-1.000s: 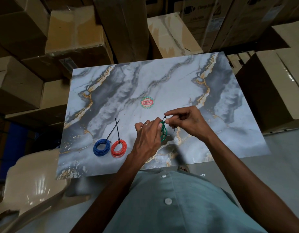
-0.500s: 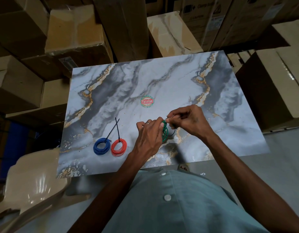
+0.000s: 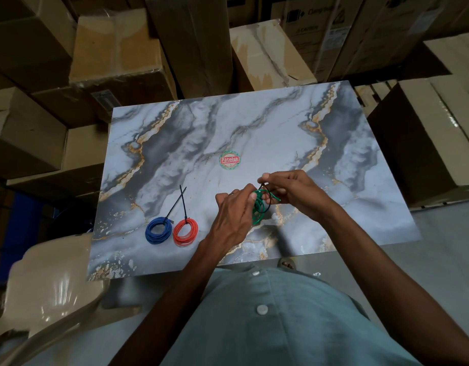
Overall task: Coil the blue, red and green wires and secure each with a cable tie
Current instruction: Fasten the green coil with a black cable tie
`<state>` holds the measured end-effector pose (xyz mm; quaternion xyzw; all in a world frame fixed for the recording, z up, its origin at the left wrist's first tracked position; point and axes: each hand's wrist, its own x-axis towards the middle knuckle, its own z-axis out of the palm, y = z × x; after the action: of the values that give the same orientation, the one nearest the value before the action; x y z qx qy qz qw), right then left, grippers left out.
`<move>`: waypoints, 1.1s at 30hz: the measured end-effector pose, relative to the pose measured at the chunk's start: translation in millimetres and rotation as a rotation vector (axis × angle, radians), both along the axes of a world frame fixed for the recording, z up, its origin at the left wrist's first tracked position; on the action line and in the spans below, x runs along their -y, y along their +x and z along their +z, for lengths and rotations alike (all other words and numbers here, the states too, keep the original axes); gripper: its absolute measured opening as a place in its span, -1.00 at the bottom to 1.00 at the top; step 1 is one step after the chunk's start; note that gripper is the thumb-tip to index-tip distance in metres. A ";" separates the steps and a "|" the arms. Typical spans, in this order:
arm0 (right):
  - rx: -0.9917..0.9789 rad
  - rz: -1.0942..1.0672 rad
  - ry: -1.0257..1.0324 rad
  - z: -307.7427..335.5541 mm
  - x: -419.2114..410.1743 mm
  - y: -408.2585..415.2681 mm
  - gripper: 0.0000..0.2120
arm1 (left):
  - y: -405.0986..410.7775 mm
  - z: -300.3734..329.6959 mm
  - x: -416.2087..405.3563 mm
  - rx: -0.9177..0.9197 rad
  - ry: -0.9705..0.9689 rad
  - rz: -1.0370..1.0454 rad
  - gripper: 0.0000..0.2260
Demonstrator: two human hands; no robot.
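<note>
Left hand (image 3: 232,215) grips the green wire coil (image 3: 258,207) by its near-left side, fingers closed around the bundle, likely to stop the turns springing apart while the tie goes on. Coil is held up off the marble-print worktop (image 3: 254,133), roughly centre-right, standing on edge rather than flat; its long axis runs near-to-far, slightly tilted. One loose green end sticks out to the right, toward the right hand's fingers.

Right hand (image 3: 288,191) pinches the black cable tie (image 3: 267,196) at the coil's top, thumb and forefinger closed on it. The tie loops around the far side of the bundle; whether the tail is already through the head cannot be told, too small.

Blue coil (image 3: 158,230) and red coil (image 3: 185,231) lie flat on the worktop, near-left, just beside each other, parked clear of the working area. Each is already tied, tails pointing away from the person and crossing near their tips.

Green is the last one, mid-fastening.
</note>
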<state>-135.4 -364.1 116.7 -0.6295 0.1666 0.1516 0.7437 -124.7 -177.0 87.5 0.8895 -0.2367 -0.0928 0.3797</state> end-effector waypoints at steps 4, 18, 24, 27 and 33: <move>-0.054 0.007 0.057 -4.2 0.5 2.3 -0.82 | -1.2 0.8 -0.9 -0.002 -0.017 0.000 -0.78; -0.101 -0.181 0.170 -1.4 12.9 23.4 -0.87 | -3.1 -6.1 -7.1 -0.154 -0.109 -0.109 -0.77; -0.154 -0.291 0.276 -13.7 0.6 21.0 -0.89 | -2.4 -15.9 -5.8 -0.246 -0.186 -0.005 -0.68; -0.195 0.005 0.097 -15.2 -10.7 8.3 -0.69 | -3.6 -16.0 -5.5 -0.283 -0.197 0.014 -0.71; 0.073 0.018 -0.080 -18.7 -20.0 -4.6 -0.83 | -2.1 -19.0 -4.8 -0.367 -0.273 0.112 -0.71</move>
<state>-140.0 -344.1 98.0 -0.6652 0.1394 0.1285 0.7222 -126.8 -172.2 68.5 0.8100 -0.1245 -0.1989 0.5375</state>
